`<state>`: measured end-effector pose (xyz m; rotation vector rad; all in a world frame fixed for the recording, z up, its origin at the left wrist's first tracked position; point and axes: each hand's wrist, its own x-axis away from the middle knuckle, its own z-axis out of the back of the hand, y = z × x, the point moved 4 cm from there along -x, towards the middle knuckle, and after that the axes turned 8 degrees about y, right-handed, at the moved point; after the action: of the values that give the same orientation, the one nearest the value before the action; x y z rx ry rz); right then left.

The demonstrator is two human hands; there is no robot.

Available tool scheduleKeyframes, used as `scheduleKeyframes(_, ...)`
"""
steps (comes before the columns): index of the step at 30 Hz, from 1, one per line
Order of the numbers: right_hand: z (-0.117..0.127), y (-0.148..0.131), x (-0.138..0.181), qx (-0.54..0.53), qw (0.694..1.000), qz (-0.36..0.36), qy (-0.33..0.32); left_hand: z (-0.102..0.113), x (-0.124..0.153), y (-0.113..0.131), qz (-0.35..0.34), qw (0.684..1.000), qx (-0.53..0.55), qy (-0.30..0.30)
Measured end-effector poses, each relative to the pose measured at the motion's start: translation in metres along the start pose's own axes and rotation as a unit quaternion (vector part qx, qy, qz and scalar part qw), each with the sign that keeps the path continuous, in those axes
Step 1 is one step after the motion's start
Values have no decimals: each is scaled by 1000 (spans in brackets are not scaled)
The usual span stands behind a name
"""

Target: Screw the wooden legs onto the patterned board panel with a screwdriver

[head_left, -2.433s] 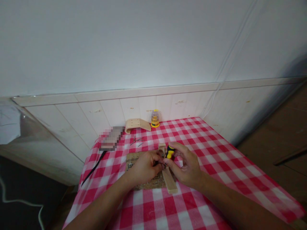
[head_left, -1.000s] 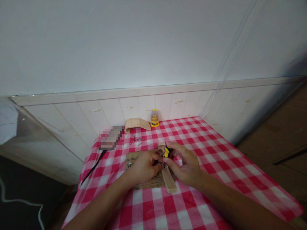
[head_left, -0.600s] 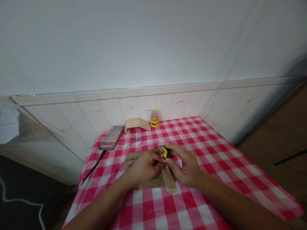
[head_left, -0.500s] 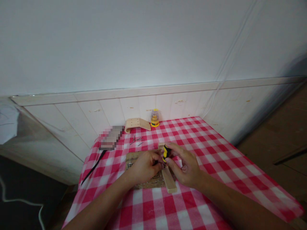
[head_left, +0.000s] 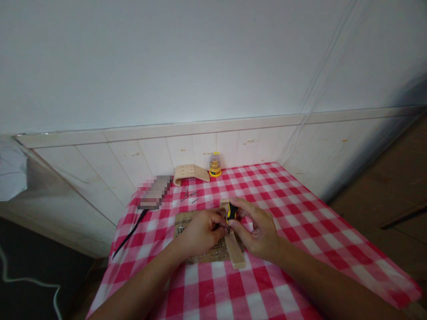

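Note:
My right hand (head_left: 258, 231) is closed round a short black and yellow screwdriver (head_left: 231, 211), its tip pointing down at a light wooden bar (head_left: 235, 252). The bar lies on a brown cork board (head_left: 187, 220) on the red and white checked tablecloth (head_left: 287, 209). My left hand (head_left: 200, 231) is closed in a pinch right at the screwdriver's tip, on something too small to make out. Both hands touch above the bar's far half.
At the table's far edge lie a curved wooden piece (head_left: 190, 172) and a small yellow-based container with a clear dome (head_left: 215, 164). Loose metal screws (head_left: 191, 195) lie beyond the board. A blurred grey object (head_left: 155, 192) with a black cable (head_left: 130, 235) sits far left. White panelled wall behind.
The screwdriver handle has turned in my right fingers, showing more black than yellow now. Both hands stay in the same place over the bar.

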<state>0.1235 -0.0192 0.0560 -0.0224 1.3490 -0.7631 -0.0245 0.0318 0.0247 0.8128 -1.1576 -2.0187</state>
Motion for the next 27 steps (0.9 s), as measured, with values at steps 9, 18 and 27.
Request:
scheduleKeyframes(9,-1,-1,-2,-14,1000,0,1,1,1,0,7,1000,-11,1)
scheduleKeyframes(18,-3,4,5,0,1000,-9,0,0,2,-1,10,1000,-12,-2)
scheduleKeyframes(27,-2,4,4,0,1000,-5,-3,0,1,-2,6,1000,-8,3)
